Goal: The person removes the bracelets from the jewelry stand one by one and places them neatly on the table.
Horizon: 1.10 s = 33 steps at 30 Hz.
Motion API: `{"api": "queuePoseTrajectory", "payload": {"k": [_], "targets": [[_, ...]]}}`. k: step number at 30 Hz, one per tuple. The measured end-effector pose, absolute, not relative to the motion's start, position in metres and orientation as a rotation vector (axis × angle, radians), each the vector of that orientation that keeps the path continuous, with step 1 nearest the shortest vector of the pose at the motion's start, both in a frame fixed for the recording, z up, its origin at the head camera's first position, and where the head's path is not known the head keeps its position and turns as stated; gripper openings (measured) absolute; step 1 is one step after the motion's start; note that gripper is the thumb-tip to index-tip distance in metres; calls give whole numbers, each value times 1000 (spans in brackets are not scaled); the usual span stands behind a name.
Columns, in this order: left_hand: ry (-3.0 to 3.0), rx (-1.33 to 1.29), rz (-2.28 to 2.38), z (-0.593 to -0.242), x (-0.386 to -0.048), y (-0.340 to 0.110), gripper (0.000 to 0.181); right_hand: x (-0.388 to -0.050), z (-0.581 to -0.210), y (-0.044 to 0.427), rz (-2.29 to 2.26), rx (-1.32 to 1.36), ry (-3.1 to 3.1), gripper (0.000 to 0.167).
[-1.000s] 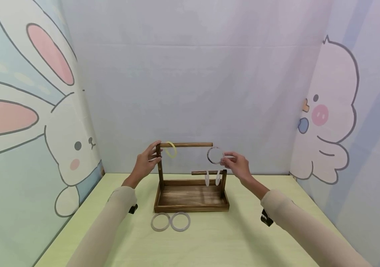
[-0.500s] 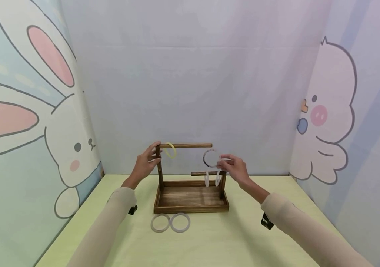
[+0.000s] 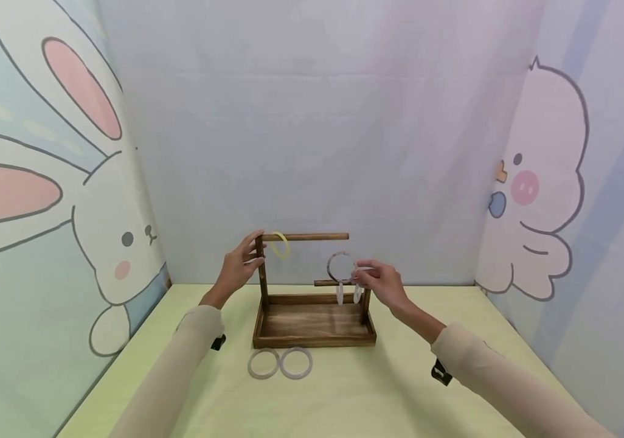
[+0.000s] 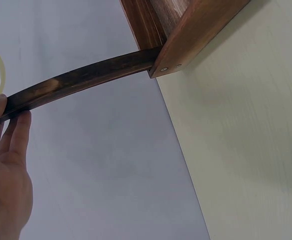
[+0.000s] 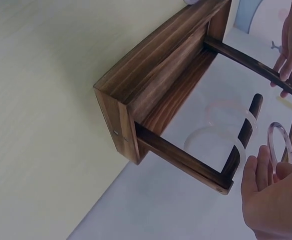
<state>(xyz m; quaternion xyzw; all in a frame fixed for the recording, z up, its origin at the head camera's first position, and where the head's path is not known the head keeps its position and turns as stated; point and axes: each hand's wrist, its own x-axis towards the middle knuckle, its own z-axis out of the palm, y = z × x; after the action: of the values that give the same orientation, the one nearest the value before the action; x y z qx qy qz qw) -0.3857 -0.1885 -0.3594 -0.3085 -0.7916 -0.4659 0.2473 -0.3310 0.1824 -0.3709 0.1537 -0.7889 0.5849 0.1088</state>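
My left hand [image 3: 236, 268] grips the top of the tall left post of the wooden stand [image 3: 314, 342]; the left wrist view shows thumb and fingers on either side of the post [image 4: 86, 77]. A mottled dark-and-clear bangle [image 3: 330, 265] is pinched in my right hand [image 3: 385, 283], just above the short lower bar [image 3: 323, 283] and below the upper bar [image 3: 317, 237]. Two whitish bangles [image 3: 340, 294] hang on that lower bar, one partly behind my right fingers. A yellow bangle [image 3: 287, 246] hangs near the left end of the upper bar.
Two pale bangles [image 3: 264, 364] [image 3: 296, 364] lie side by side on the light green table [image 3: 345, 401], in front of the stand's tray. A grey-lilac curtain [image 3: 312, 152] stands behind, with cartoon-printed panels at left and right.
My right hand has moved down and slightly left with the mottled bangle, from beside the upper bar's end to just above the lower bar. My left hand stays on the post.
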Motion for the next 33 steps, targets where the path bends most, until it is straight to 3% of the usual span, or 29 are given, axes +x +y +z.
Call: {"api": "queuePoseTrajectory", "payload": {"k": [7, 33], "targets": [[-2157, -823, -1272, -375, -407, -194, 75, -322, -378, 182, 1728, 474, -2355, 31], [-2190, -823, -1285, -379, -414, -199, 78, -297, -420, 182, 1717, 474, -2459, 34]]}}
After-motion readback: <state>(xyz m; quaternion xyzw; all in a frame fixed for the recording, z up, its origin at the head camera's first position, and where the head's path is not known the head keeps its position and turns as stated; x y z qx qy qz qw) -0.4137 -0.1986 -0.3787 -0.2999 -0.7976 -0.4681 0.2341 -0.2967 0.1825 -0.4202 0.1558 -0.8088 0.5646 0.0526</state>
